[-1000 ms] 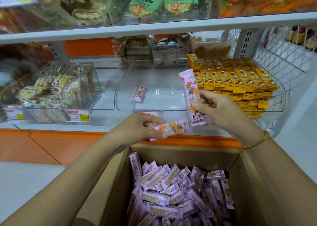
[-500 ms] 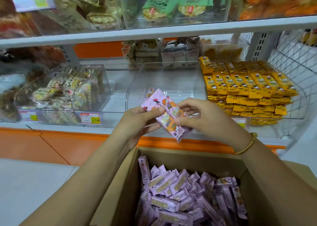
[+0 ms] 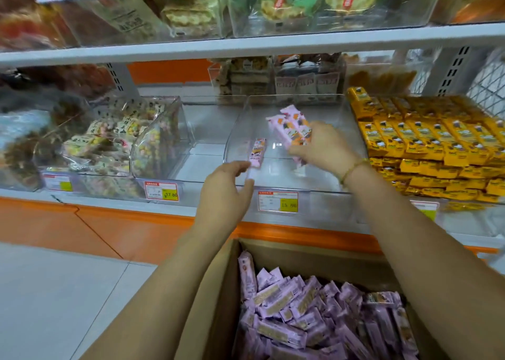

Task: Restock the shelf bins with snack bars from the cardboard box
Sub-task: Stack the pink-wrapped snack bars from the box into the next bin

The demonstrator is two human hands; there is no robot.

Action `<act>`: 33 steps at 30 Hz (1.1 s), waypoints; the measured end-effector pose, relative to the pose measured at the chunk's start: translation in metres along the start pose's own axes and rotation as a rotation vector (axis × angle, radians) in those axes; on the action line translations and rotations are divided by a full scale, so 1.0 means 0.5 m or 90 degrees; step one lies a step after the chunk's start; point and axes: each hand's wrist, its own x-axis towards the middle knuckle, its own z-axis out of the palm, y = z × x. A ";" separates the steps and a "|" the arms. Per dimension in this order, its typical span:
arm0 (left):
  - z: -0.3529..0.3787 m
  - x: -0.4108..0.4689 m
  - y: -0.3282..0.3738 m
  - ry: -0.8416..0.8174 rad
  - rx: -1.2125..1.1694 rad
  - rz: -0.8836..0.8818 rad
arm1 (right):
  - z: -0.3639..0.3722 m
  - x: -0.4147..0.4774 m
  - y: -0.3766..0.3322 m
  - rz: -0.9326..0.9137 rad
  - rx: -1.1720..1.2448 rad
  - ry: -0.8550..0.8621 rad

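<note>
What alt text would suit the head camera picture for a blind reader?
A person's right hand holds a few pink snack bars inside a nearly empty clear bin on a store shelf, where one pink bar already lies. The open left hand hovers at the bin's front edge, above a cardboard box full of the same bars.

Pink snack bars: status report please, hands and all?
Right hand grips pink bars over clear bin. Left hand open, empty, at bin's front. One bar lies inside; nothing blocking.
</note>
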 end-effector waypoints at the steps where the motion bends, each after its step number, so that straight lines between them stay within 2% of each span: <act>1: 0.004 -0.002 -0.008 -0.027 0.044 0.015 | 0.007 0.034 0.005 0.044 -0.017 -0.033; 4: 0.015 -0.009 -0.023 -0.087 0.114 0.044 | 0.044 0.100 0.014 0.121 -0.099 -0.161; 6: 0.019 -0.013 -0.029 -0.088 0.123 0.069 | 0.078 0.131 0.014 0.157 -0.118 -0.229; 9: 0.019 -0.015 -0.039 -0.077 0.108 0.094 | 0.123 0.166 0.005 0.198 -0.107 -0.267; 19: 0.018 -0.028 -0.072 -0.085 0.077 0.151 | 0.161 0.197 0.015 0.139 -0.008 -0.251; 21: 0.015 -0.032 -0.070 -0.082 0.051 0.162 | 0.134 0.183 0.005 0.095 -0.038 -0.201; 23: 0.012 -0.043 -0.072 -0.075 0.011 0.184 | 0.103 0.148 -0.008 0.031 -0.017 -0.096; 25: 0.012 -0.063 -0.075 -0.093 -0.028 0.190 | 0.070 0.071 -0.013 -0.038 0.077 0.008; 27: 0.015 -0.091 -0.078 -0.144 -0.059 0.152 | 0.043 -0.036 -0.010 -0.116 0.182 0.043; 30: 0.026 -0.136 -0.096 -0.241 -0.039 0.065 | 0.040 -0.180 0.021 -0.164 0.186 -0.003; 33: 0.036 -0.168 -0.143 -0.298 0.172 0.048 | 0.087 -0.261 0.078 -0.106 0.171 -0.097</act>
